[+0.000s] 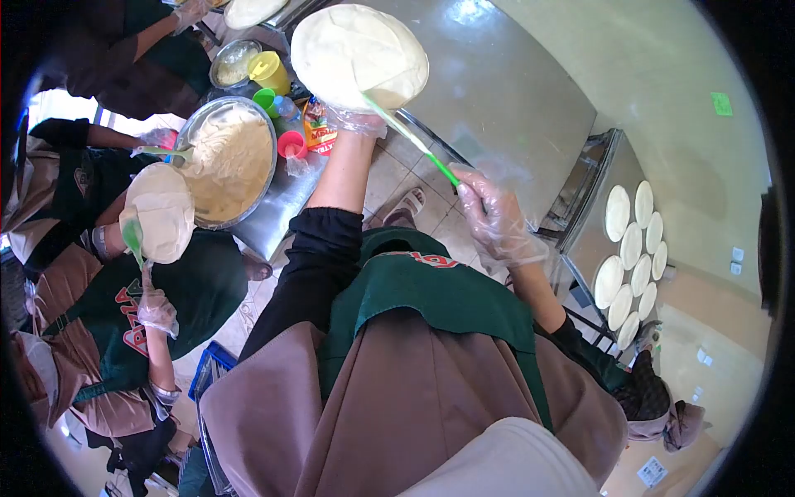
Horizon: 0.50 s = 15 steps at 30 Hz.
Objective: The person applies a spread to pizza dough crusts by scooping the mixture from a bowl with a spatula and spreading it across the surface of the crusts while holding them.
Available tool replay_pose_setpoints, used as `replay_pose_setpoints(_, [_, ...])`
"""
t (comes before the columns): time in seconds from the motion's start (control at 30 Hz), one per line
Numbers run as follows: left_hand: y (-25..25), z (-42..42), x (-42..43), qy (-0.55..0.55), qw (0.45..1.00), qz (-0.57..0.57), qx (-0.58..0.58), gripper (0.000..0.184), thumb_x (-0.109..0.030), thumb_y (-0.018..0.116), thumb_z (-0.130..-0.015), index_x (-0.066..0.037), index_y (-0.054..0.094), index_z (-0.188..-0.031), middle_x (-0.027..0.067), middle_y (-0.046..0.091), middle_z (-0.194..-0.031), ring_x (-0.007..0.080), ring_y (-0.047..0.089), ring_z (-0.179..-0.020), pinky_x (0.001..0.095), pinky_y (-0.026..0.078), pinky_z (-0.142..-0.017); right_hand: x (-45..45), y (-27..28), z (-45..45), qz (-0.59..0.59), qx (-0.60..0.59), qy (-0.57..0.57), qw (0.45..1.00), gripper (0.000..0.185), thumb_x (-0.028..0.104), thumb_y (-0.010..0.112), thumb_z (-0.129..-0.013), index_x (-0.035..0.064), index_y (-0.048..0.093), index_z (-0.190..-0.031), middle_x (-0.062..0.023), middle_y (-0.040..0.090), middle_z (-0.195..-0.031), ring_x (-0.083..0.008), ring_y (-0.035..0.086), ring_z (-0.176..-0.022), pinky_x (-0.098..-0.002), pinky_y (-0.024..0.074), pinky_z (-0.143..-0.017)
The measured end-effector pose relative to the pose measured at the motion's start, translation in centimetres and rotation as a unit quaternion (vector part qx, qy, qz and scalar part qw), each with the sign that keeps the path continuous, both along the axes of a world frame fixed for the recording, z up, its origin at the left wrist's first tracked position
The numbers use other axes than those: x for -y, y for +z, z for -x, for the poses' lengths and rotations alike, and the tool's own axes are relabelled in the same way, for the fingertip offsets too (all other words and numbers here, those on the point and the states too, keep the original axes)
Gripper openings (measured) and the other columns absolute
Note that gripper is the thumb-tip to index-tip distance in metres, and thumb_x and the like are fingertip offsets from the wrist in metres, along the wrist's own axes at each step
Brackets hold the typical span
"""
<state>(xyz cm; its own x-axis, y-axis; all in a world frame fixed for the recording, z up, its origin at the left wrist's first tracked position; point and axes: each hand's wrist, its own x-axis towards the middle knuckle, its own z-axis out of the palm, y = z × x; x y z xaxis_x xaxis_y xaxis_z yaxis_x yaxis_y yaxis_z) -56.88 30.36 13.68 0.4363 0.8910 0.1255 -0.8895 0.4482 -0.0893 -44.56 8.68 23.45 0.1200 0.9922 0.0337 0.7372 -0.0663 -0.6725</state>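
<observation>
My left hand [356, 122], in a clear plastic glove, holds up a round disc [344, 54] from beneath, its fingers hidden under it. Pale cream-coloured paste covers the top of the disc in uneven folds. In my gloved right hand [490, 214] is a spatula [439, 166] with a green handle, gripped near its end. The spatula's pale-smeared blade rests against the lower edge of the disc.
To the left stands a large metal bowl [272, 157] of similar paste, beside a yellow jug [268, 71], a green cup [266, 101] and a pink cup [291, 145]. A co-worker [166, 331] holds another coated disc [170, 215]. Several pale discs [631, 247] lie on a right-hand table; a metal table [497, 91] stands ahead.
</observation>
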Motion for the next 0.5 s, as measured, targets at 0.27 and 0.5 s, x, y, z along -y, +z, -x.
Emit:
replay_pose_setpoints(0.27, [-1.4, 0.1, 1.8, -0.023, 0.998, 0.015, -0.052, 0.055, -0.047, 0.037, -0.092, -0.011, 0.040, -0.134, 0.0123, 0.048, -0.133, 0.0318, 0.048, -0.120, 0.0515, 0.041, -0.099, -2.4, 0.5, -3.9, -0.028, -0.148, -0.100, 0.984, 0.020, 0.010, 0.049, -0.093, 0.0083, 0.059, -0.111, 0.0037, 0.047, -0.068, -0.0041, 0.043, -0.059, -0.0206, 0.0380, -0.054])
replay_pose_setpoints(0.5, [-2.8, -0.5, 3.0, -0.054, 0.995, 0.022, -0.077, 0.056, -0.047, 0.037, -0.093, -0.011, 0.040, -0.135, 0.0123, 0.047, -0.133, 0.0318, 0.048, -0.119, 0.0512, 0.041, -0.099, -6.4, -1.8, -5.3, -0.036, -0.049, -0.127, 0.990, 0.021, 0.015, 0.047, -0.095, 0.0070, 0.058, -0.112, 0.0042, 0.045, -0.066, -0.0041, 0.042, -0.057, -0.0209, 0.0378, -0.052])
